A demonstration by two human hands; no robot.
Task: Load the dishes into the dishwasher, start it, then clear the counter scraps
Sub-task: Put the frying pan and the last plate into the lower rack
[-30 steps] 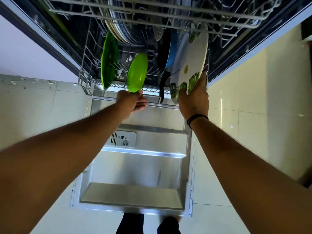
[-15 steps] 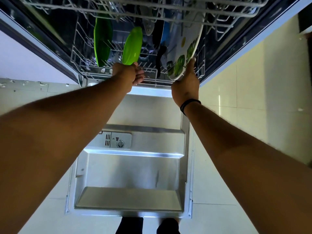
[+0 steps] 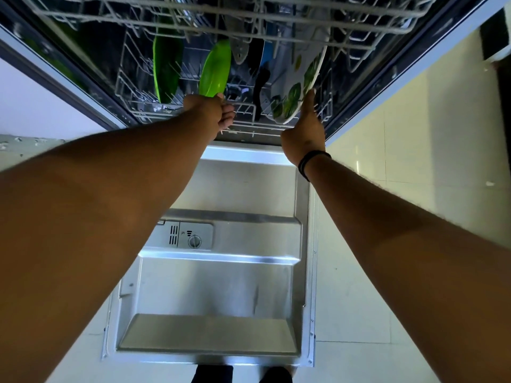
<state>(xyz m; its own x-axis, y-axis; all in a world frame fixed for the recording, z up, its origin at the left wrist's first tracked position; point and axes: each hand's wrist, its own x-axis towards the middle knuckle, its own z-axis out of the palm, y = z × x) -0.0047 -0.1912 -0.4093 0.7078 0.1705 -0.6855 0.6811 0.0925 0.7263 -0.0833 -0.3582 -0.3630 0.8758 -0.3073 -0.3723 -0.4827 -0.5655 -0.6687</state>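
Hands at lower rack | left hand grips small green plate | right hand holds leaf-patterned plate, thumb up its rim

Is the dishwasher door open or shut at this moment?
Open. The dishwasher door lies folded down flat, its steel inner face and detergent dispenser facing up.

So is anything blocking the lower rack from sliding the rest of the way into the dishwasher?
Nothing visible does. The lower rack is nearly inside, under the upper rack. The left hand and right hand are at its front edge, and the open door lies flat below.
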